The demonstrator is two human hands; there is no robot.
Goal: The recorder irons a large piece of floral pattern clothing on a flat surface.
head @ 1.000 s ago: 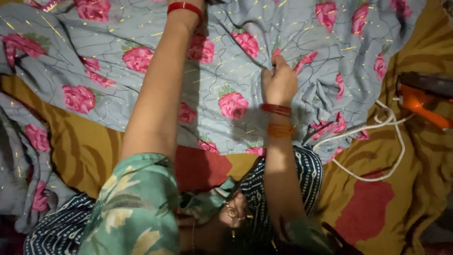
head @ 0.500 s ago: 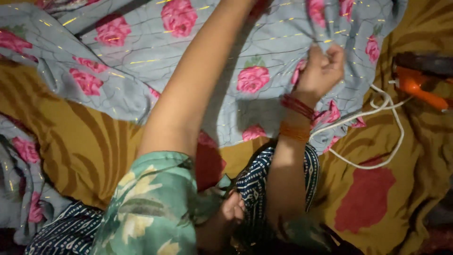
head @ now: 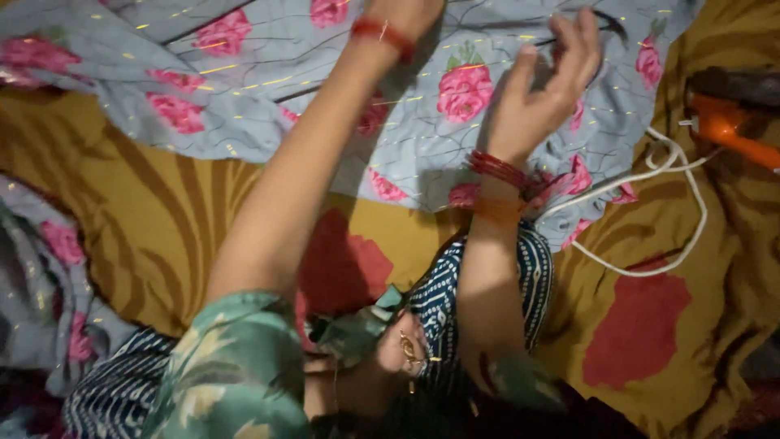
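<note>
Nearest the camera is a green floral sleeve on the left arm, with a dark blue patterned cloth bunched between the two forearms. Both arms reach away from the body over a mustard-yellow bedsheet with brown stripes and red patches.

Further out, the right hand is raised just above a grey-blue fabric with pink roses. Its fingers are loosely curled and spread, the thumb apart from them, and nothing is pinched between them; the grip looks released, with the fingertips close to the fabric near its dark neckline edge. Whether they touch the cloth cannot be told. Red bangles circle the right wrist.

The left hand lies at the top edge of the view, mostly cut off, resting on or just over the same rose fabric; a red bangle shows on its wrist. How its fingers are set cannot be told.

The rose fabric lies spread across the far half of the bedsheet, its lower hem near the right wrist. To the right, a white cord loops over the sheet toward an orange tool at the edge.
</note>
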